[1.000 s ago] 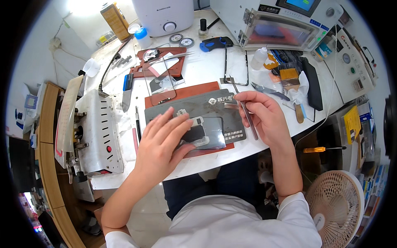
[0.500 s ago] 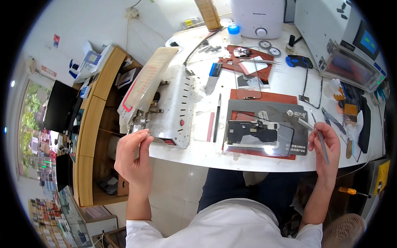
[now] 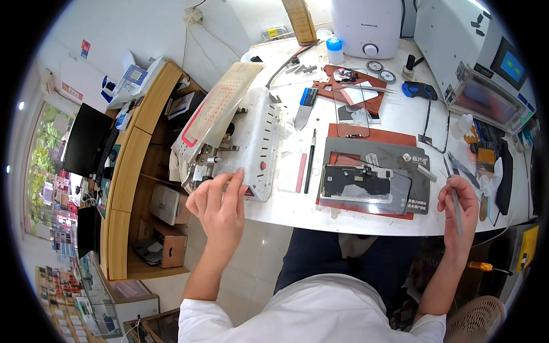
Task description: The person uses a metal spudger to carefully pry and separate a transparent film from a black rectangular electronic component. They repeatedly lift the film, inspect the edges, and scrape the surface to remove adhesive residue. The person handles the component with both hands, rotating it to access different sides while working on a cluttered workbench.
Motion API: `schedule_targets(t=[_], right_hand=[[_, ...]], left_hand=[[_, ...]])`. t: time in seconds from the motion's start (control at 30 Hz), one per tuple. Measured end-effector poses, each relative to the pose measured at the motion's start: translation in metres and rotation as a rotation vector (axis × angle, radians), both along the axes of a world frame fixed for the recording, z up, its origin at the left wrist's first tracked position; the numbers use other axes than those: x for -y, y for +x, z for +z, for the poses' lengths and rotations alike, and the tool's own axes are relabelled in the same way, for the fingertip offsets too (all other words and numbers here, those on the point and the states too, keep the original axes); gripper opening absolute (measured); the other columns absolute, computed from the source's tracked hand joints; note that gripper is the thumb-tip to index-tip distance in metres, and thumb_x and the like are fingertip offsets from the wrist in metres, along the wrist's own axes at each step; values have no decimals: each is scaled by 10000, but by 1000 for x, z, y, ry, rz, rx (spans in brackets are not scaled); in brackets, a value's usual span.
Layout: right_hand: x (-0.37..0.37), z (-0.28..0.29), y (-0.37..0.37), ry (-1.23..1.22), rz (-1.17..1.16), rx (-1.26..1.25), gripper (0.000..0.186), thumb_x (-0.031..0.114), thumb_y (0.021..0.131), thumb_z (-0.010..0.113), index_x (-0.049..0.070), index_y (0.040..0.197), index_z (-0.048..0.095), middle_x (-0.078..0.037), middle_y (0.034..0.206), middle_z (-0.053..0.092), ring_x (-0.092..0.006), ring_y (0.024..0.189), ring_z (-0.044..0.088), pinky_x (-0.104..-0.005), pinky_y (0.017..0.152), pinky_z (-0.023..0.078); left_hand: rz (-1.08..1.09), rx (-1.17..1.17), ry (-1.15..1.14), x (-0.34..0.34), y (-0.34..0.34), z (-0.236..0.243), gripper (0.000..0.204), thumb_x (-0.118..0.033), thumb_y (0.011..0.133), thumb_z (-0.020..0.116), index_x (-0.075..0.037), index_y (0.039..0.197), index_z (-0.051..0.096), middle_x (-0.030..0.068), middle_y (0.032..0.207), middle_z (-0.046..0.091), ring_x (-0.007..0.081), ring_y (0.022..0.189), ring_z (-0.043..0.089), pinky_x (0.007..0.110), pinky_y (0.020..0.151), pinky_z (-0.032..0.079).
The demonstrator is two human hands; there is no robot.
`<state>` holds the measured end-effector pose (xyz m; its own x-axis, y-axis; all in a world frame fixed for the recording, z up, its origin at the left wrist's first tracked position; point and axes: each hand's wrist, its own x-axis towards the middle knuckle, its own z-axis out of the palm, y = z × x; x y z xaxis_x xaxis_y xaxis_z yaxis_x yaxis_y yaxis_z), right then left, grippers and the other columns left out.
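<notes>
My left hand (image 3: 217,203) is over the front corner of a white metal machine (image 3: 257,143) with a slotted side and a red button. Its fingers are bent and pressed together, and whatever is in them cannot be made out. At the table's right front edge my right hand (image 3: 460,214) grips slim metal tweezers (image 3: 457,211) upright. A grey mat (image 3: 420,186) on a reddish-brown pad lies between the hands. On it rest an opened black phone part (image 3: 349,183) and a clear, dark-rimmed panel (image 3: 402,186). A short grey metal strip (image 3: 426,173) sits at the mat's right side.
Left of the mat lie a black pen-like tool (image 3: 310,163) and a blue-handled scraper (image 3: 306,106). Behind are a blue-capped bottle (image 3: 334,51) and a white appliance (image 3: 366,28). Pliers (image 3: 462,168) lie right, below a machine with a screen (image 3: 509,60).
My left hand has moved right and slightly forward, onto the machine's front corner. My right hand has shifted slightly, still with the tweezers. The whole view has turned a little.
</notes>
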<state>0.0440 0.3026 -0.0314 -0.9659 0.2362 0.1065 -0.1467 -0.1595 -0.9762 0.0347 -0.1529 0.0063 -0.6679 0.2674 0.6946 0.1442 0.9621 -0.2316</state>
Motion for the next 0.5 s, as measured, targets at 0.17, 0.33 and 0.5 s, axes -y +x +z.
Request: schedule_targets(t=[0.17,0.33,0.5], right_hand=[[2,-2,0,-35,14,-23,206,-7,995,675,4,1200,663,-78,1018,665,-113,875,646,-240,687,497],[1,-2,3,-46,26,-43,189,2,993,685,9,1181,663,-79,1012,665,-115,876,652,-246,696,508],[1,-3,8,-30,-69,-13,241,-10,954,707,13,1189,658,-77,1044,666,-126,891,645,-255,711,519]], left_hand=[[51,92,-36,0,5,8,411,-276,883,826,-100,1249,769,13,1317,623,234,1181,488,424,1038,289],[82,135,-31,1,11,15,447,-280,895,828,-84,1289,750,46,1365,587,285,1241,467,449,1077,272],[17,6,0,-5,11,15,452,-331,890,838,-80,1256,753,32,1322,625,256,1186,486,436,1019,326]])
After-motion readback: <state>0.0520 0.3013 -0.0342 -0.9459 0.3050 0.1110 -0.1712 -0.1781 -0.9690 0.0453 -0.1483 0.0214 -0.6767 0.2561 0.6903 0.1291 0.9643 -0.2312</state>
